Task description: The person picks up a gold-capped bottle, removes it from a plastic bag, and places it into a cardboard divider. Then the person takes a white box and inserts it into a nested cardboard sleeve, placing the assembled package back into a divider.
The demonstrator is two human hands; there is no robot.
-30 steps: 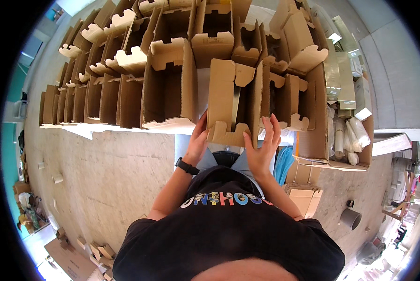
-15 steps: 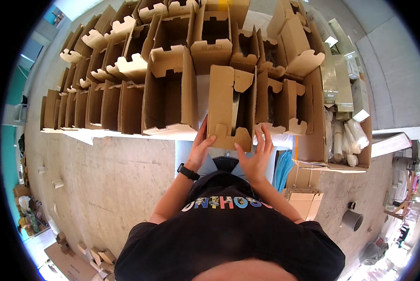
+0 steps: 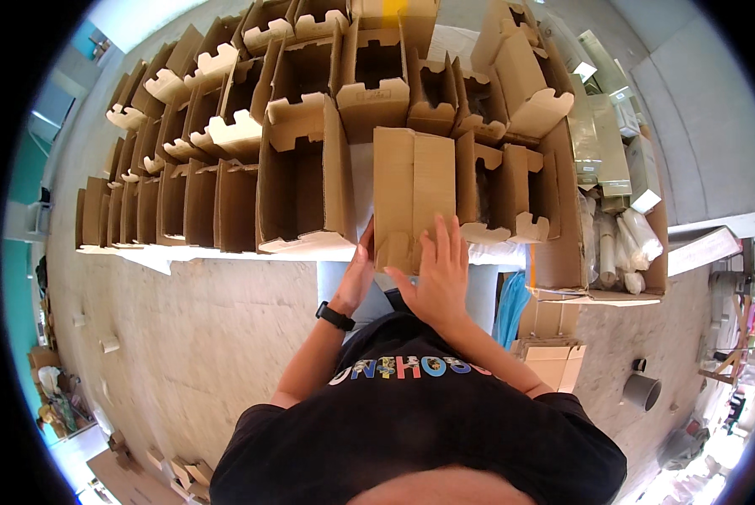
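Observation:
A tall brown cardboard box (image 3: 414, 172) stands at the table's near edge, straight in front of me. Its two long top flaps lie folded over the opening and meet along a seam. My right hand (image 3: 439, 271) rests on the near part of the box top, fingers stretched and thumb spread to the left. At the box's left near side is my left hand (image 3: 357, 276), its fingers straight along the cardboard; a black watch (image 3: 336, 316) circles that wrist. To the left stands a larger open box (image 3: 306, 181), and narrower open boxes (image 3: 512, 189) stand to the right.
Rows of open cardboard boxes (image 3: 201, 202) fill the table leftward and behind. At the right, a big carton (image 3: 554, 265) holds white wrapped rolls (image 3: 638, 240) and pale boxes. Blue plastic (image 3: 510, 311) hangs below the table edge. A grey bin (image 3: 641, 391) lies on the floor.
The box's right flap has folded down over the opening, which is now covered. My right hand has moved from the box's right side up onto its top.

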